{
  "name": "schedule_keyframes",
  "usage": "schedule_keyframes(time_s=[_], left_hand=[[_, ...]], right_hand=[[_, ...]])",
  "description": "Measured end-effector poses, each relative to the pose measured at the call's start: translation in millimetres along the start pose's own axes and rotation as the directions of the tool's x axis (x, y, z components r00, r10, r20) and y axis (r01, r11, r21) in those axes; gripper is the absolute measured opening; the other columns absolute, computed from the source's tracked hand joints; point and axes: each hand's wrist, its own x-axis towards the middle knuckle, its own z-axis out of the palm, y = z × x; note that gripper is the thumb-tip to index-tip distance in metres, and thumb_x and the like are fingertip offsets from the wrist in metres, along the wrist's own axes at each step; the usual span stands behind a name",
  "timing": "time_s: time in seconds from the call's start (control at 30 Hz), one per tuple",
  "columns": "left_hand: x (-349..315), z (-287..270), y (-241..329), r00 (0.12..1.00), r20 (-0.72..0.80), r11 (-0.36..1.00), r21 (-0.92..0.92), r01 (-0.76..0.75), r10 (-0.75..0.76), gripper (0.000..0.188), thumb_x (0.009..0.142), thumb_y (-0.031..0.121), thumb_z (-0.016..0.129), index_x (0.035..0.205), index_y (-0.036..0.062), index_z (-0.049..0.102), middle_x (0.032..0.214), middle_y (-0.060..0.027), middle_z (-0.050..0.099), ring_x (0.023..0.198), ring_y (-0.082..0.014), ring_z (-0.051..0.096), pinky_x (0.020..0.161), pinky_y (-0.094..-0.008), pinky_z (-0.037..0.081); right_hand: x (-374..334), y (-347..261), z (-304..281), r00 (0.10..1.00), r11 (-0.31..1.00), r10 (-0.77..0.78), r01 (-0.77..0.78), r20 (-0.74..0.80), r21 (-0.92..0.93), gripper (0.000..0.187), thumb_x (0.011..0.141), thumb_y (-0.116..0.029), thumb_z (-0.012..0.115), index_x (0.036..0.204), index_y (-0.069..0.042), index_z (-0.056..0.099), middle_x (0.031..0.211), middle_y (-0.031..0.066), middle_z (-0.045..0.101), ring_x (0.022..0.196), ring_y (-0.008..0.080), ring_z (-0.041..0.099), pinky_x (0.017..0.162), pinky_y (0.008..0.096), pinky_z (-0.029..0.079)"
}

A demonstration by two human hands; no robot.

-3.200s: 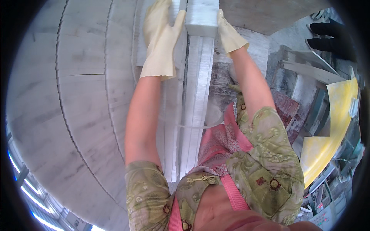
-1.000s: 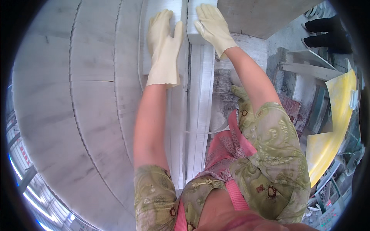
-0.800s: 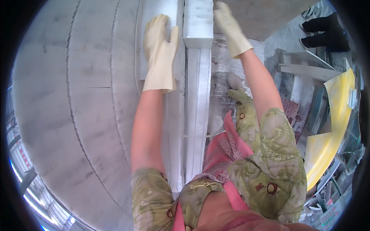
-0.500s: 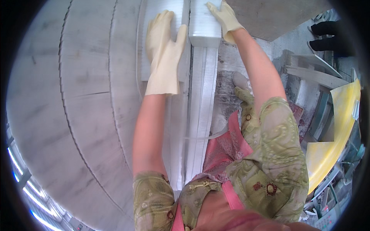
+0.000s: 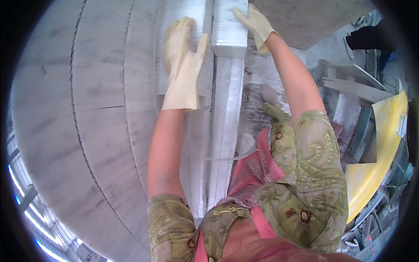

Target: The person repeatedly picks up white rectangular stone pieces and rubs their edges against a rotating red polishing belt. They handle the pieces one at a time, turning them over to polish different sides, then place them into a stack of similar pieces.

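Both my hands wear cream rubber gloves. My left hand (image 5: 181, 59) lies palm down over a wide pale stack (image 5: 163, 81) of thin, stone-like pieces, its thumb spread to the right. Farther right, my right hand (image 5: 256, 25) rests at the right edge of a narrower block of stacked white strips (image 5: 230, 32). Its thumb reaches left onto the block's top, and its other fingers point away from me, partly cut off by the picture's edge. Neither hand visibly lifts anything. A dark narrow gap separates the two stacks.
Grey-veined stone-like panels (image 5: 98, 131) spread across the left. A long white ledge (image 5: 228, 109) runs toward me below the narrow block. On the right are a yellow sheet (image 5: 379, 161), boards (image 5: 355, 87) and scrap. Another person's dark-clothed leg (image 5: 371, 37) shows at upper right.
Both hands stay in nearly the same place on the stacks while the view shifts slightly. The other person's legs at upper right have changed position.
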Motion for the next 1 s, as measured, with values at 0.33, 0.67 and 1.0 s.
schedule_keyframes(time_s=[0.33,0.67,1.0], left_hand=[[-9.6,8.6,-13.6,0.997,0.002,0.996,-0.046,0.079,-0.079,0.04,0.09,0.017,0.071,0.126,0.0009,0.065,0.132,-0.021,0.064,0.127,-0.0356,0.058,0.111,-0.0433,0.043],[-15.3,28.9,-32.8,0.99,-0.141,0.999,-0.028,-0.023,0.019,0.044,0.088,0.022,0.073,0.127,0.0021,0.065,0.129,-0.0189,0.066,0.125,-0.0342,0.06,0.111,-0.0432,0.044],[-4.2,29.8,-38.7,0.995,-0.097,0.999,-0.033,-0.012,0.008,0.04,0.088,0.021,0.072,0.122,0.0009,0.067,0.12,-0.0195,0.069,0.115,-0.0361,0.065,0.105,-0.0432,0.048]], right_hand=[[10.1,-57.6,14.8,0.866,0.84,-0.449,0.325,-0.221,-0.433,0.06,0.104,-0.036,0.037,0.15,0.001,0.045,0.156,0.0227,0.044,0.149,0.0322,0.036,0.126,0.0451,0.021],[-17.4,-45.9,35.6,0.837,0.858,-0.446,0.298,-0.317,-0.419,0.062,0.102,-0.039,0.04,0.146,0.004,0.05,0.153,0.0241,0.048,0.146,0.0347,0.04,0.124,0.0454,0.024],[-43.4,-35.2,51.3,0.845,0.805,-0.48,0.317,-0.237,-0.501,0.061,0.101,-0.039,0.044,0.143,0.004,0.052,0.148,0.0243,0.052,0.141,0.036,0.045,0.121,0.0459,0.028]])
